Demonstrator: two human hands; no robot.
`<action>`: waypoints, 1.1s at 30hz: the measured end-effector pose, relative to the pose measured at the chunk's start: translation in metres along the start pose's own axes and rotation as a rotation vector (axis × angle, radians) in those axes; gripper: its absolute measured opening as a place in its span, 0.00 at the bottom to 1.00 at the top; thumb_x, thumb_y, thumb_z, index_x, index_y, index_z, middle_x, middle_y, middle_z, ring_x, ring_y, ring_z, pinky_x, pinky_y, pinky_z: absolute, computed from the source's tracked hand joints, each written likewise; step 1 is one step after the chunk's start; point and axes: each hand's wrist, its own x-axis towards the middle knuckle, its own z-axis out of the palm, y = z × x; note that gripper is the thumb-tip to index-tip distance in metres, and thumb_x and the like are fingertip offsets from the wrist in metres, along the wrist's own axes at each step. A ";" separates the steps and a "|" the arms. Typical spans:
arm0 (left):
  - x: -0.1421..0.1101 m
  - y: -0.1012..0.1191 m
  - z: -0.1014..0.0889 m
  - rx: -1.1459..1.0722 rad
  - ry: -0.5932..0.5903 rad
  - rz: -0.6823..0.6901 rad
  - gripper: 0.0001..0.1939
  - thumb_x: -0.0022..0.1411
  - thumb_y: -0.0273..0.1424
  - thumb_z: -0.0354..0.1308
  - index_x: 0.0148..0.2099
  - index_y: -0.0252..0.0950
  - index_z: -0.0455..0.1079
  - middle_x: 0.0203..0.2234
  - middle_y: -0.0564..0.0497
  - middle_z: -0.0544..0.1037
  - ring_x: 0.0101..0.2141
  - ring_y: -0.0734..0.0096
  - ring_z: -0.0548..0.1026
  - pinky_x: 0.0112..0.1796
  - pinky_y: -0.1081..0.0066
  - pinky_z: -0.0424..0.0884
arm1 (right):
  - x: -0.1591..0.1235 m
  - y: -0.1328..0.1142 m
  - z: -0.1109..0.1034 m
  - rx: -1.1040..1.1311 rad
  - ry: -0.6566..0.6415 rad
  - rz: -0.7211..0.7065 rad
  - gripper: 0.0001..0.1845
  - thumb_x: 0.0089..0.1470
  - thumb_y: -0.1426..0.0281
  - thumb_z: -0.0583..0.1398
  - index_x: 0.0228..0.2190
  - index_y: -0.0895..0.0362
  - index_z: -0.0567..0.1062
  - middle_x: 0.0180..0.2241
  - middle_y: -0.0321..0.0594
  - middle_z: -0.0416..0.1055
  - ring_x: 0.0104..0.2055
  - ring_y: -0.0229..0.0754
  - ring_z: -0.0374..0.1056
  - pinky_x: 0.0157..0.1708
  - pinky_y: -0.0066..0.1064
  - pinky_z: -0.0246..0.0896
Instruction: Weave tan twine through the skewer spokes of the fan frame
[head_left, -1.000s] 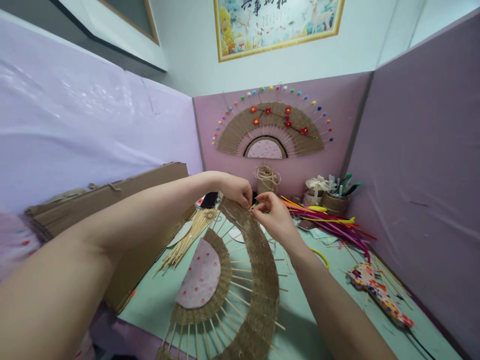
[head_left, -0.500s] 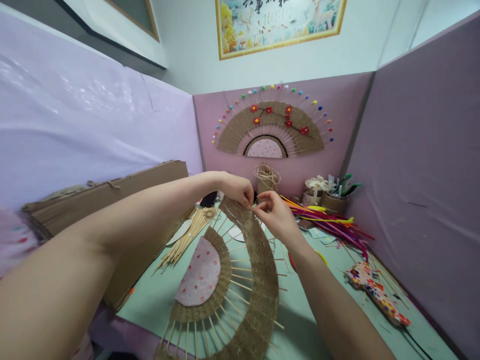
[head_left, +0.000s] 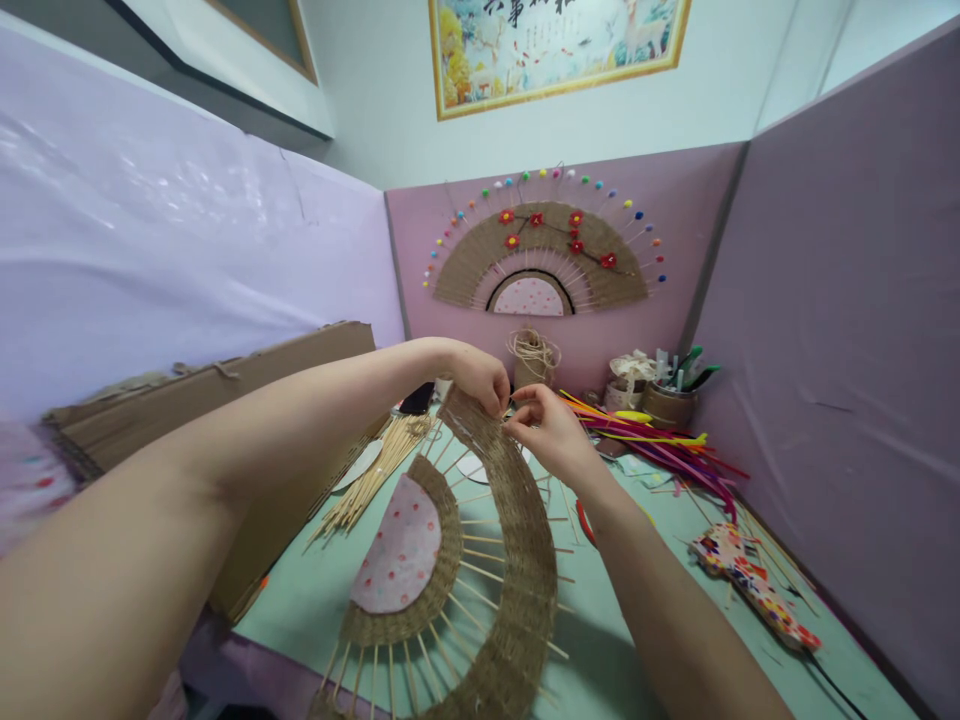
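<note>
A half-round woven fan (head_left: 529,540) of brown twine on thin wooden sticks stands tilted over the table in front of me. Its inner part carries a white half-circle (head_left: 401,550) with pink dots. My left hand (head_left: 480,378) is closed on the outer band near the fan's upper end, thumb and fingers curled at the edge. Right beside it, my right hand (head_left: 551,430) pinches at the same outer edge. Whatever sits between its fingertips is too small to make out. Stick ends poke out past the band further down.
Behind stand a twine roll (head_left: 534,358) and a pot of pens (head_left: 671,400). Bright pipe cleaners (head_left: 667,445) and a patterned glue gun (head_left: 754,585) lie right. Left are a bundle of sticks (head_left: 375,480) and cardboard (head_left: 285,390). A finished fan (head_left: 547,235) hangs on the partition.
Both hands stay at the fan's upper edge, with only slight finger movement. My right hand has shifted a little left, closer to my left hand. The fan keeps its place.
</note>
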 end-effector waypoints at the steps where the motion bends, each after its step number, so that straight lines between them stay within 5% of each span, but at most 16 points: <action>1: 0.001 0.000 0.000 -0.015 -0.003 -0.005 0.10 0.47 0.31 0.58 0.33 0.34 0.76 0.22 0.56 0.75 0.26 0.74 0.69 0.28 0.76 0.64 | 0.001 0.001 -0.001 0.006 -0.005 0.002 0.17 0.40 0.73 0.59 0.37 0.56 0.65 0.24 0.32 0.72 0.27 0.37 0.67 0.28 0.27 0.58; 23: 0.020 -0.014 0.009 0.127 0.059 0.091 0.14 0.48 0.33 0.58 0.37 0.33 0.77 0.29 0.53 0.79 0.29 0.74 0.70 0.30 0.78 0.62 | 0.008 0.016 -0.034 0.104 -0.165 0.159 0.13 0.41 0.69 0.62 0.33 0.57 0.69 0.21 0.31 0.69 0.22 0.33 0.63 0.19 0.23 0.54; 33: 0.058 -0.032 0.021 0.095 -0.022 0.095 0.15 0.47 0.35 0.57 0.37 0.34 0.77 0.28 0.52 0.78 0.28 0.74 0.70 0.29 0.78 0.62 | 0.007 0.071 -0.026 0.261 -0.199 0.275 0.11 0.39 0.71 0.64 0.30 0.58 0.72 0.23 0.33 0.71 0.27 0.34 0.67 0.28 0.24 0.60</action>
